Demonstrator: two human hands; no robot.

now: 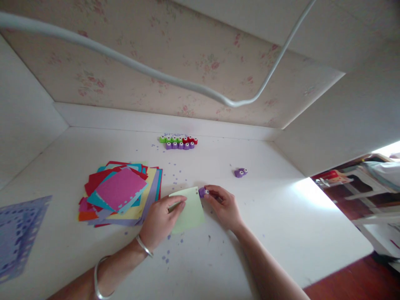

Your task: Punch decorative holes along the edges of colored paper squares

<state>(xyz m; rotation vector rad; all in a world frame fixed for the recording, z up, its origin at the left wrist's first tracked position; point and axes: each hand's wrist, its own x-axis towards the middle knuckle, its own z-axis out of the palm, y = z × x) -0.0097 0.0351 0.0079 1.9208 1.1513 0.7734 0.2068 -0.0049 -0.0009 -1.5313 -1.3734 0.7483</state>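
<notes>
A pale green sheet of paper lies in front of me, with small punched holes near its upper right corner. My left hand pinches its left side between thumb and fingers. At the paper's right edge, my right hand grips a small purple craft punch with a white top. The punch sits against the corner beside the holes; whether paper is inside its slot, I cannot tell. Two more purple punches stand together farther right.
Coloured paper sheets are piled on the left. Purple sheets with punched patterns lie at the far left. Green, red and purple punches line up near the back of the white table. Purple paper bits are scattered about. A white cable hangs across above.
</notes>
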